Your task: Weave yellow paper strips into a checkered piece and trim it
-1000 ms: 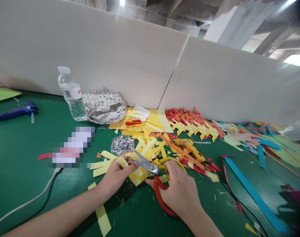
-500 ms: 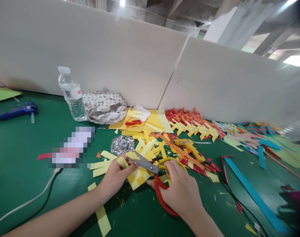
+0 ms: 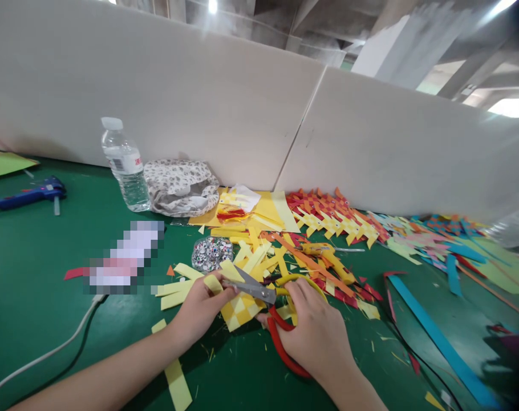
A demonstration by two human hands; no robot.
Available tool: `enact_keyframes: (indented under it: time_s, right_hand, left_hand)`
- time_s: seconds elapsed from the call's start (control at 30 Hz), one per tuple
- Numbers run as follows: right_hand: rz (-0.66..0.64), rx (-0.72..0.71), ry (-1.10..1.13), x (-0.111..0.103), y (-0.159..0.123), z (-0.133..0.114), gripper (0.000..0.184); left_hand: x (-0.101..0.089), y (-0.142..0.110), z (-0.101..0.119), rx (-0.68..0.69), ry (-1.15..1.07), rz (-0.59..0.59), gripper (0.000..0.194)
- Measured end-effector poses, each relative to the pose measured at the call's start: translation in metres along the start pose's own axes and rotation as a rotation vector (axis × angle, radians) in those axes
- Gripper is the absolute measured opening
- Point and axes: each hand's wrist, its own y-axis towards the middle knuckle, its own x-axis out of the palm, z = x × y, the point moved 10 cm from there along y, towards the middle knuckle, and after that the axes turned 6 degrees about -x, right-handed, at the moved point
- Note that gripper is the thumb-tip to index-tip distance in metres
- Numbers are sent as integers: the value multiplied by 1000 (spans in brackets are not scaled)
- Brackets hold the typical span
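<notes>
My right hand (image 3: 313, 328) is wrapped round the handles of a pair of scissors (image 3: 259, 292), one loop yellow and one red. The blades are parted and point left, toward my left fingers. My left hand (image 3: 203, 305) pinches a yellow checkered woven paper piece (image 3: 239, 310), with a pale strip curling up over its fingers. The woven piece lies beneath the blades; where exactly they meet the paper is hidden by my fingers. Just behind my hands sits a clear bag of googly eyes (image 3: 211, 253), beside a heap of yellow paper strips (image 3: 257, 256).
A yellow glue gun (image 3: 332, 262) rests among scraps, its black cord running right. Left of my hands are a pixelated phone-like object (image 3: 126, 257) on a white cable, a water bottle (image 3: 125, 165) and a blue glue gun (image 3: 31, 193). Red and yellow woven pieces (image 3: 336, 217) lie near the white partition (image 3: 165, 85).
The woven paper has tilted and shows more of its checkered face below the blades. Both hands stay nearly in place, and the scissors remain parted.
</notes>
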Motion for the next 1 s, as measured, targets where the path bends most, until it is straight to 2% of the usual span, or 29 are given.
enact_keyframes:
  time_s: [0.2,0.33,0.5,0.67,0.77,0.9,1.0]
  right_hand:
    - [-13,9,33,2,1,0,32]
    - [4,18,60,2,0,-1,34]
    - [17,91,96,3,0,8,36]
    - [162,261,231,-4,-7,32,37]
    - [217,272,364,-6,-11,35,39]
    - [254,244,406,-10,-12,31,41]
    - [333,318,551,-16,-14,42,37]
  left_hand:
    - [5,-1,-5,-13,-85,-70,14]
    - [10,-1,-10,-63,-201,-128,17]
    - [3,1,-10,-69,-102,-54,21]
    - [-13,1,-9,-38,-18,111,25]
    - [-11,2,-11,-56,-46,105,25]
    - [-6,1,-9,-73,-45,51,26]
    - [-7,0,-7,-81,-21,43,27]
